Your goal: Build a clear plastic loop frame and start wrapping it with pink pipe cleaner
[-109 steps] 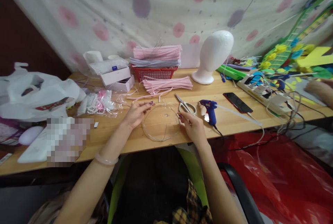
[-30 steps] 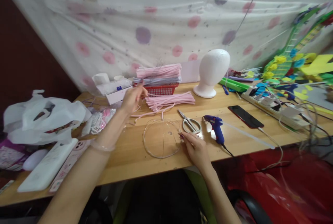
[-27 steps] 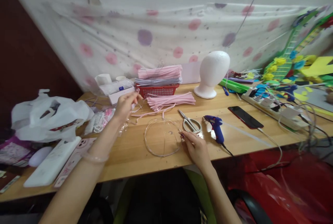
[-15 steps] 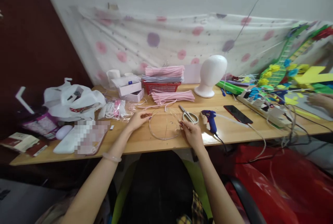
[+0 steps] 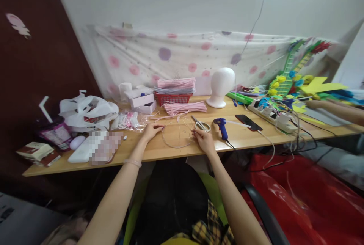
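Note:
A thin, pale wire hoop [image 5: 176, 147] with fine wires crossing it is held just over the wooden table [image 5: 153, 153]. My left hand [image 5: 152, 131] pinches its left side between thumb and fingers. On the opposite side, my right hand [image 5: 204, 139] has its fingers closed on the hoop's rim. Scissors with pale handles [image 5: 205, 126] lie right behind my right hand. To the right of that hand rests a blue hot glue gun [image 5: 222, 129]. Beyond the hoop is a bundle of pink fuzzy stems [image 5: 186, 107].
A red basket [image 5: 173, 99] holds more stems. Near it stands a white foam head [image 5: 221, 87]. Right of the glue gun are a phone [image 5: 249, 122] and a power strip [image 5: 273, 117] with cables. Another person's arm [image 5: 335, 109] reaches in from the right. A plastic bag [image 5: 88, 112] lies left.
My view has turned, so the table's right side has shifted left in the picture. More of the other person's arm shows. Both hands keep their hold on the hoop.

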The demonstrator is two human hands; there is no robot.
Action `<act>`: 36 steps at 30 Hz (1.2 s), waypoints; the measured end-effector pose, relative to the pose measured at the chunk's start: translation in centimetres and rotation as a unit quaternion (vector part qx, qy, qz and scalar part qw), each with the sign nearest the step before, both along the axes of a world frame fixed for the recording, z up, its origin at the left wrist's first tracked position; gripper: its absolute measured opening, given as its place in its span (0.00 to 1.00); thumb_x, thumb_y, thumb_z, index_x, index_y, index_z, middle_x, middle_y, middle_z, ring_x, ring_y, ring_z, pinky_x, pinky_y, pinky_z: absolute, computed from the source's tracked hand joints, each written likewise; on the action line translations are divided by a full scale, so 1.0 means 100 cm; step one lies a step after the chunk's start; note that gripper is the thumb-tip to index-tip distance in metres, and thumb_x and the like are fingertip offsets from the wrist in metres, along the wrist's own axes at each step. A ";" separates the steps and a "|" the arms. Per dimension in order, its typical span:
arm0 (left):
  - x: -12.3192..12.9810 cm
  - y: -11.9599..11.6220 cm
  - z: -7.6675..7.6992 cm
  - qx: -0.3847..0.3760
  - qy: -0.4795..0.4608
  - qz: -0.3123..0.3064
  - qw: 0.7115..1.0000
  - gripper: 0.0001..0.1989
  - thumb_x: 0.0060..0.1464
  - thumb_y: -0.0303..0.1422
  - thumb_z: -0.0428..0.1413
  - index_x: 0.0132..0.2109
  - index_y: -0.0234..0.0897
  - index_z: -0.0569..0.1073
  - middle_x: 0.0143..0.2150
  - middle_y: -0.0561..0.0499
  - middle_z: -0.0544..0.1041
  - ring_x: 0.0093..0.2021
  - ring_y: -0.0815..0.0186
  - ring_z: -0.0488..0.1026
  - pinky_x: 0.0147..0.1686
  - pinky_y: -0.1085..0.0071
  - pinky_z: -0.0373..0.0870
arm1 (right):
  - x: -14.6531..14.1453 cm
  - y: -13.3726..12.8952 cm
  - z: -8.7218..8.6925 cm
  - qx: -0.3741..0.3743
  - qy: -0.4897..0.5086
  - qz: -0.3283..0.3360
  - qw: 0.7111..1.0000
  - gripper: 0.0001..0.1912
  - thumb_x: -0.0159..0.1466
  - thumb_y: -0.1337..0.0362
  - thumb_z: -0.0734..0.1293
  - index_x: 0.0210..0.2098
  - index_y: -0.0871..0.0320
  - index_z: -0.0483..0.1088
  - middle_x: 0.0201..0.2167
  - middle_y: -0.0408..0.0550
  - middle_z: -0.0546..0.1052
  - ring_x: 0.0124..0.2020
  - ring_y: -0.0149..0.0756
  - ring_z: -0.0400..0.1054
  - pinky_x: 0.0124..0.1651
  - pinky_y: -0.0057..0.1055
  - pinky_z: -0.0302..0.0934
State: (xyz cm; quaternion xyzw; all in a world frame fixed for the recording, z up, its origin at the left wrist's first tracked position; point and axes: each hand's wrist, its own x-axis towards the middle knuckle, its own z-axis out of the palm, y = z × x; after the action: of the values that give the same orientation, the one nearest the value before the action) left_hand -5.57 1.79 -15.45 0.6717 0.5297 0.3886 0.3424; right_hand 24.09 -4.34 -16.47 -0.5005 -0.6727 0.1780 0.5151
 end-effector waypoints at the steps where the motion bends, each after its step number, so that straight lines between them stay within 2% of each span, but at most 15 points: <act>1: 0.000 0.000 -0.001 -0.002 -0.001 -0.002 1.000 0.17 0.61 0.38 0.56 0.53 0.34 0.72 0.52 0.44 0.74 0.48 0.60 0.74 0.47 0.57 0.74 | 0.000 0.000 -0.001 0.000 0.001 0.001 1.000 0.15 0.63 0.60 0.63 0.39 0.56 0.81 0.38 0.53 0.83 0.38 0.45 0.79 0.43 0.40 0.72; 9: 0.001 -0.003 -0.003 -0.010 -0.006 -0.015 1.000 0.16 0.61 0.38 0.56 0.53 0.34 0.72 0.52 0.44 0.74 0.49 0.60 0.74 0.47 0.56 0.74 | 0.001 -0.001 0.002 0.019 -0.014 -0.020 1.000 0.13 0.63 0.63 0.63 0.37 0.55 0.81 0.37 0.52 0.83 0.39 0.43 0.78 0.46 0.39 0.71; 17: 0.004 -0.008 0.005 0.000 0.011 -0.011 1.000 0.15 0.61 0.38 0.56 0.51 0.34 0.72 0.50 0.45 0.75 0.47 0.61 0.75 0.46 0.58 0.75 | -0.001 -0.007 0.009 0.035 -0.034 -0.024 0.999 0.13 0.63 0.64 0.63 0.37 0.55 0.81 0.36 0.53 0.83 0.38 0.44 0.78 0.44 0.39 0.71; 22: 0.007 -0.009 0.005 0.018 0.015 0.003 1.000 0.10 0.59 0.36 0.59 0.44 0.32 0.75 0.42 0.48 0.78 0.42 0.64 0.76 0.45 0.60 0.75 | 0.000 -0.011 0.005 0.035 -0.049 -0.025 0.998 0.14 0.64 0.63 0.62 0.37 0.56 0.80 0.36 0.53 0.83 0.36 0.44 0.78 0.41 0.37 0.70; 25: 0.008 -0.011 0.005 0.027 0.004 0.020 0.999 0.04 0.52 0.29 0.62 0.37 0.34 0.78 0.37 0.48 0.81 0.39 0.63 0.77 0.45 0.62 0.74 | 0.001 -0.013 0.003 0.017 -0.058 -0.032 0.998 0.14 0.66 0.61 0.62 0.39 0.55 0.80 0.38 0.53 0.83 0.39 0.44 0.77 0.43 0.37 0.70; 27: 0.009 -0.014 0.007 0.028 -0.001 0.031 0.999 0.05 0.49 0.27 0.61 0.35 0.37 0.80 0.36 0.49 0.82 0.38 0.62 0.78 0.44 0.63 0.74 | 0.001 -0.015 0.003 0.002 -0.064 -0.033 0.997 0.13 0.66 0.61 0.62 0.40 0.55 0.80 0.39 0.53 0.82 0.40 0.43 0.77 0.43 0.36 0.69; 36: 0.014 -0.028 0.016 0.017 0.016 0.072 0.997 0.05 0.51 0.35 0.59 0.34 0.41 0.80 0.37 0.49 0.82 0.39 0.61 0.77 0.42 0.65 0.73 | 0.001 -0.023 0.013 0.009 -0.096 -0.035 0.995 0.11 0.68 0.67 0.63 0.42 0.55 0.78 0.39 0.52 0.81 0.38 0.40 0.76 0.40 0.34 0.70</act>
State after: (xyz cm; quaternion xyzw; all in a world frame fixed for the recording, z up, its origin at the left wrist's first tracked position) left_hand -4.12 -1.02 -13.85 0.6435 0.5759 0.4099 0.2935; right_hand 24.19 -6.65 -15.14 -0.5338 -0.7029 0.1053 0.4582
